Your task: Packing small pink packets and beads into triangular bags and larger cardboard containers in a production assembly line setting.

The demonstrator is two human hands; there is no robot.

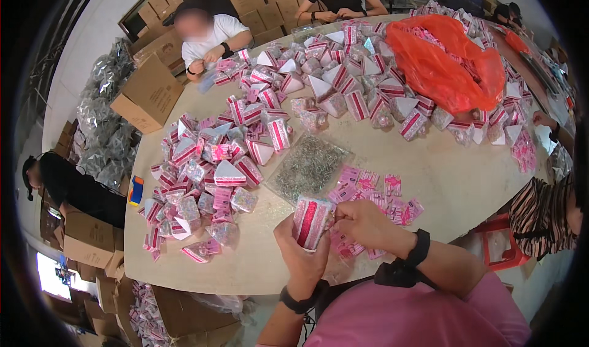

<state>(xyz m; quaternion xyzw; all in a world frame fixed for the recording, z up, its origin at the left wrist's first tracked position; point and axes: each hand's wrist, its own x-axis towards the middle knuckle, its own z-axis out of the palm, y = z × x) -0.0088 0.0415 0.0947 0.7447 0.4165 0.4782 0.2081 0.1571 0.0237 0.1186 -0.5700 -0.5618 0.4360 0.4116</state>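
A pink and white toy cake slice with a dark pink band is upright over the near edge of the table. My left hand is wrapped round its lower left side. At the slice's right edge my right hand is closed in a pinch; what lies between its fingertips is too small to make out. Just beyond the slice lies a flat clear bag of shiny green-silver tinsel strands. Pink printed cards are scattered beside and partly beneath my right hand.
Wrapped cake slices heap on the pale table, with the nearest pile left of the tinsel bag. A red plastic bag sits far right. An orange-blue tape dispenser is at the left edge. Co-workers sit around; cartons stand left.
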